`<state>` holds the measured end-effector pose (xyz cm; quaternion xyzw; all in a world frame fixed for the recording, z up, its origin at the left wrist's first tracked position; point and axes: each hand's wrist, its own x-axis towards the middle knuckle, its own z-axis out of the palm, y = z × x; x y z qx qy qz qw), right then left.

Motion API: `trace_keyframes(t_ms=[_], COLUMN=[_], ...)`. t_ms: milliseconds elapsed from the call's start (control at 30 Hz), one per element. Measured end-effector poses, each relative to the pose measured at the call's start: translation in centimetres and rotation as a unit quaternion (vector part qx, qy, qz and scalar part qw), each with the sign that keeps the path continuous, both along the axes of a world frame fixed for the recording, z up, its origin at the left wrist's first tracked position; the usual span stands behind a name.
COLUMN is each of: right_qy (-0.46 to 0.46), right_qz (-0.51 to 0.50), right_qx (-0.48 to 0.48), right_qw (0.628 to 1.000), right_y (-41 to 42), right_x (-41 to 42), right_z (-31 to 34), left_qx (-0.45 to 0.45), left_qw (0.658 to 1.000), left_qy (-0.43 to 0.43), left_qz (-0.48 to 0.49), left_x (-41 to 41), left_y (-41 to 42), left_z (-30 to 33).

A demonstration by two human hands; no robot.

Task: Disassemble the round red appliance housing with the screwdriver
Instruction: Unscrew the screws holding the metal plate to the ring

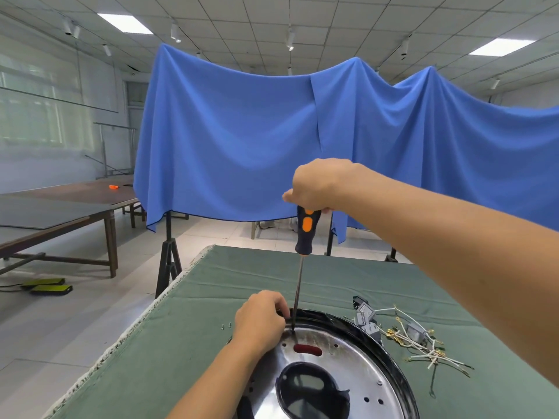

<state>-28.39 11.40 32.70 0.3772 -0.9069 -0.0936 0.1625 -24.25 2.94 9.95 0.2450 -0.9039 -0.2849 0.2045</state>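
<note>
The round appliance housing (pixel 357 352) lies on the green cloth at the bottom centre, showing a shiny metal plate, a black rim and a red slot (pixel 307 349). A long screwdriver (pixel 306 234) with a dark blue and orange handle stands almost upright, its tip on the plate near the rim. My right hand (pixel 320 184) grips the top of the handle from above. My left hand (pixel 261 320) rests on the housing's left rim, fingers curled over the edge beside the shaft.
Loose white wires with terminals and small grey parts (pixel 414 337) lie right of the housing. Two tiny screws (pixel 226 325) sit on the green cloth (pixel 181 358) to the left. The table edge runs along the left. Blue drapes (pixel 242 131) hang behind.
</note>
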Motion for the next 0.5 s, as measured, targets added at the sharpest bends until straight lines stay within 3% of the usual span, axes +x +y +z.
trace_keyframes(t_ms=[133, 233, 300, 433, 500], right_qy=[-0.154, -0.197, -0.192, -0.021, -0.072], right_qz=[0.024, 0.028, 0.016, -0.034, -0.02], right_qx=[0.017, -0.011, -0.04, -0.032, -0.023], right_qw=[0.988, 0.98, 0.98, 0.999, 0.997], right_y=[0.1, 0.5, 0.8, 1.1, 0.8], right_x=[0.3, 0.3, 0.1, -0.1, 0.0], right_z=[1.5, 1.4, 0.4, -0.7, -0.3], left_qx=[-0.059, -0.076, -0.078, -0.091, -0.096], left_qw=[0.998, 0.996, 0.996, 0.995, 0.994], left_qy=[-0.024, -0.047, -0.052, -0.05, -0.052], left_qz=[0.014, 0.006, -0.002, -0.007, -0.009], left_x=[-0.1, 0.0, 0.0, 0.1, 0.0], left_y=[0.2, 0.2, 0.1, 0.5, 0.4], left_z=[0.0, -0.1, -0.2, -0.2, -0.2])
